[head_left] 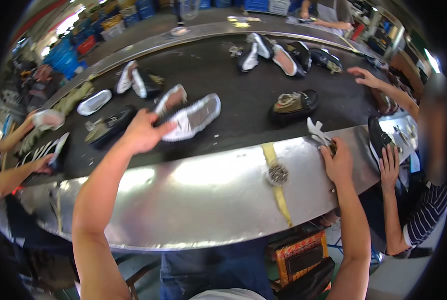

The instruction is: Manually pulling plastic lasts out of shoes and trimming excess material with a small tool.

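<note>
A: Main thing, quick?
B: Unfinished-looking shoe with a long grey-brown face and broad white border [201, 117], slightly blurred. It's left of centre, over the worktop. Similar white-edged shoe with a pinkish-brown face [172, 98] just behind it.
A: Hands?
B: Left hand [144, 132] grips the front shoe by its near end, thumb on top; can't tell if it holds the rear one too. Right hand [337, 159] is closed around a pale two-pronged tool [318, 129], too blurred to name, over the metal ledge.
A: Surface, room?
B: Long matte-black worktop [233, 110], shiny silver metal ledge [208, 200] along the near side. Olive-and-black shoe [293, 105] between the hands, farther back. Co-workers at left, right and far side.
A: Containers?
B: Blue plastic crates [63, 57] and a red plastic crate [87, 45], back left; contents too small to read. On the ledge, a round cluster of small metal bits [277, 174] sits on a yellow strip [282, 202].
</note>
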Tool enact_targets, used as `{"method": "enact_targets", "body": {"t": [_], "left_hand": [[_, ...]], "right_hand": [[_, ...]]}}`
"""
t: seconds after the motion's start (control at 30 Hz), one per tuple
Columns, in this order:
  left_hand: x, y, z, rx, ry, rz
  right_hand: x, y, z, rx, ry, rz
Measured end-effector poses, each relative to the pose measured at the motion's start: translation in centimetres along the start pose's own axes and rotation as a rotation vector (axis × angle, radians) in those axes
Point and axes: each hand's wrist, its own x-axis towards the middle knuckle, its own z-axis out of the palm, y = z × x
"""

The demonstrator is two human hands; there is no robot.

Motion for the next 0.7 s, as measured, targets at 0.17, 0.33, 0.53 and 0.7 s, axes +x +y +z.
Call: {"method": "enact_targets", "body": {"t": [0.17, 0.33, 0.53, 0.7], "left_hand": [[-18.6, -3.9, -4.9, -0.254, 0.001, -0.052], [-32.4, -8.2, -4.9, -0.086, 0.027, -0.028], [-27.4, -2.8, -1.4, 0.232, 0.126, 0.374], [-18.4, 0.2, -1.4, 0.192, -0.269, -0.141]], "right_hand": [[-0.5, 1.5, 0.0, -0.050, 0.043, -0.045], [-1.2, 0.5, 0.4, -0.161, 0.058, 0.024], [-7.1, -0.2, -1.4, 0.166, 0.032, 0.087], [-19.4, -7.7, -6.9, 0.541, -0.085, 0.143]]}}
